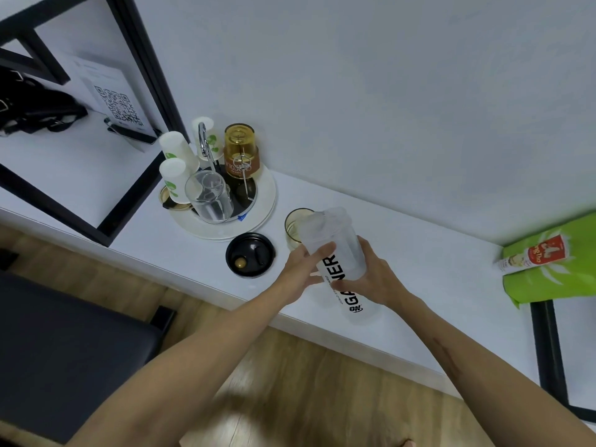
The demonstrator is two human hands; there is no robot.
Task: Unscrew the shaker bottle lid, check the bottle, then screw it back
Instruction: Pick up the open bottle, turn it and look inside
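Both hands wrapped around shaker bottle (338, 262), long axis upright, mouth open; black lid (251, 255) on counter, nearer left hand (301, 269) than right hand (375, 275).

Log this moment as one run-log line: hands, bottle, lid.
left hand: on shaker bottle | right hand: on bottle | black lid: off, on counter | bottle: open, upright

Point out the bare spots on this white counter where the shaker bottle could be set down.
The widest bare stretch of counter lies between the right hand holding the shaker bottle and the green bag. A narrow strip runs along the front edge below the black lid. Around the round tray of cups it is crowded.
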